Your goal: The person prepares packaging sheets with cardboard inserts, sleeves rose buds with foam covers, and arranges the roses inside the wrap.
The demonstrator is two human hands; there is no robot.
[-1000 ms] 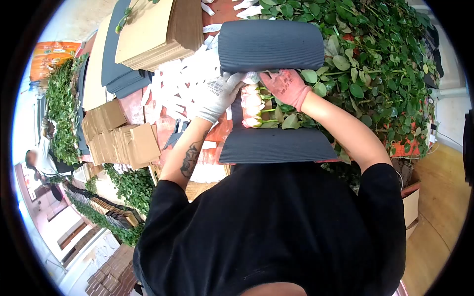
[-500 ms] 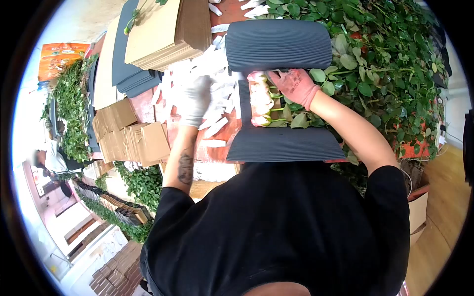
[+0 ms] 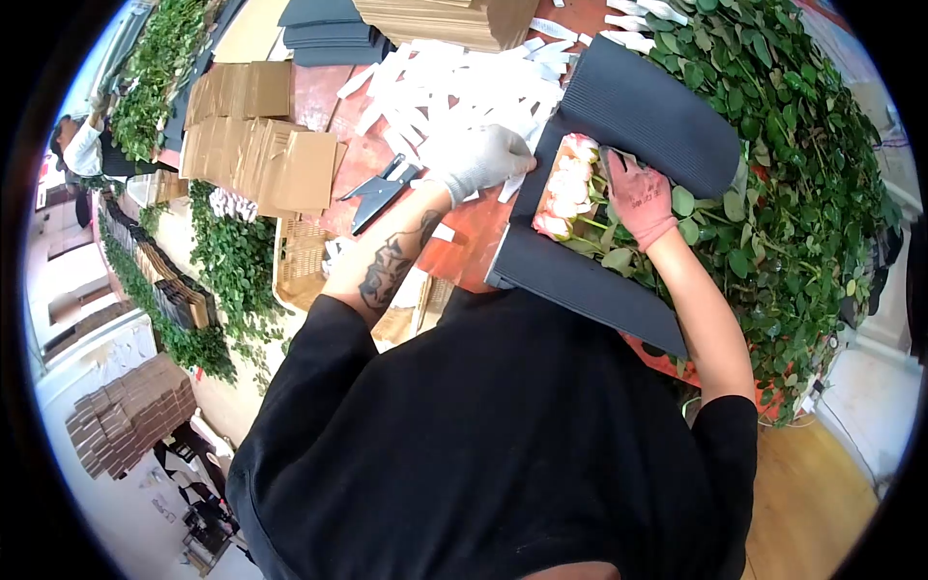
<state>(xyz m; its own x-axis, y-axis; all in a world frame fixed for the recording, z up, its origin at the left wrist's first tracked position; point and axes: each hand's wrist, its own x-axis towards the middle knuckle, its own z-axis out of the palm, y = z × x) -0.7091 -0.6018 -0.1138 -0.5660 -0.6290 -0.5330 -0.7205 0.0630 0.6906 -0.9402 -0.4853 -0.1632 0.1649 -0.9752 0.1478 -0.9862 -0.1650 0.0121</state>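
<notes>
My left hand (image 3: 483,159), in a white glove, is at the left edge of the dark ribbed sheet (image 3: 527,203), fingers bent together; whatever they pinch is hidden. White paper strips (image 3: 440,92) lie around it. My right hand (image 3: 638,198), in a pink glove, rests on leaves and stems beside the rose heads, thumb and fingers apart. Pink-and-white roses (image 3: 568,188) lie side by side on the sheet. Above them is the sheet's rolled or folded upper part (image 3: 648,111); its lower flap (image 3: 590,290) lies close to my body.
A dark stapler (image 3: 382,193) lies left of my left forearm. Cardboard pieces (image 3: 256,155), a cardboard stack (image 3: 454,19) and dark sheets (image 3: 329,34) are farther left and back. Leafy stems (image 3: 773,193) cover the right side. Another person (image 3: 87,145) is at far left.
My left hand has moved right, from over the white strips to the ribbed sheet's edge. My right hand stays by the roses. The view has turned, and the stapler now shows.
</notes>
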